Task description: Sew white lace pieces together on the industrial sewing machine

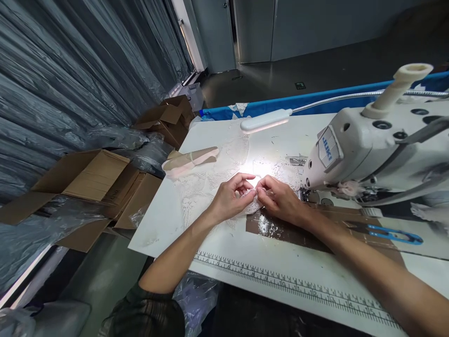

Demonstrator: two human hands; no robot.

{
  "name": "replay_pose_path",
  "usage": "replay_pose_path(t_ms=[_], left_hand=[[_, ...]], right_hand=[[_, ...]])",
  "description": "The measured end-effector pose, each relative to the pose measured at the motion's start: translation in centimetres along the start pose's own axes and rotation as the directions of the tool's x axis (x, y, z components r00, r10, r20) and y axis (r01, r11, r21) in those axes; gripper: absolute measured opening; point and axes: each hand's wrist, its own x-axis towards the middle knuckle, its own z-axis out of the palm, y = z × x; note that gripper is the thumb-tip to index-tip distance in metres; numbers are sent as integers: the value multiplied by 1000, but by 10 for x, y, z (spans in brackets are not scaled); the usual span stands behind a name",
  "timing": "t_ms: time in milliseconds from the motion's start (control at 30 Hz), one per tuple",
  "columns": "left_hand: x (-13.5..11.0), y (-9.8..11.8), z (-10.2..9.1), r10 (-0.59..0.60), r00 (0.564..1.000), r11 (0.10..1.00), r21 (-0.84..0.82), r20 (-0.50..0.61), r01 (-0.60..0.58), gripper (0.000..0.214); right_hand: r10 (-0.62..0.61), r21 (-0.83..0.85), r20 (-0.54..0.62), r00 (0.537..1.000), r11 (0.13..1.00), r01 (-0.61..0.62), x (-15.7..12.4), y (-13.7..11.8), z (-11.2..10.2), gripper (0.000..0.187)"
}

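Both hands meet over the white table, under the bright lamp light. Between my left hand [233,196] and my right hand [278,196] is a piece of white lace [251,209], pinched by the fingertips of each. The fingers of my left hand curl, with thumb and index finger pressed on the lace edge. Close against them, my right thumb and index finger grip the same piece. More white lace [196,196] lies spread flat to the left of and behind my hands. A white sewing machine [354,145] marked JUKI stands just to the right.
A blue-handled thread snipper [396,234] lies below the machine. At the table's left is a rolled paper bundle [192,161]. A lamp [266,121] hangs above the back. A ruler strip [280,281] runs along the front edge. Open cardboard boxes [94,182] stand at left.
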Motion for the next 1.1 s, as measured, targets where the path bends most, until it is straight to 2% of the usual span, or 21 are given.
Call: replay_pose_path(t_ms=[167, 300, 433, 700, 833, 967, 1100], left_hand=[[2, 2, -1, -10, 999, 992, -125, 36, 15, 33], [3, 5, -4, -56, 994, 966, -245, 95, 78, 32], [3, 6, -8, -81, 986, 955, -273, 143, 118, 31], [3, 0, 0, -153, 987, 943, -294, 42, 158, 41], [4, 1, 1, -189, 982, 926, -337, -19, 172, 39], [2, 2, 0, -182, 982, 948, -273, -44, 163, 35], [1, 0, 2, -162, 986, 967, -205, -25, 154, 33]], right_hand=[[19, -19, 1, 1000, 1000, -19, -2, -3, 5, 13], [15, -1, -25, 1000, 1000, -15, -3, -3, 12, 15], [-16, 22, -30, 999, 1000, 17, -3, -1, 15, 13], [-73, -23, -50, 996, 997, 72, -2, 6, 6, 12], [-103, -41, -52, 993, 994, 101, -1, 5, 4, 12], [-80, -128, -49, 996, 989, 73, -1, 3, 4, 14], [-95, -236, -35, 995, 968, 84, -3, 1, 7, 15]])
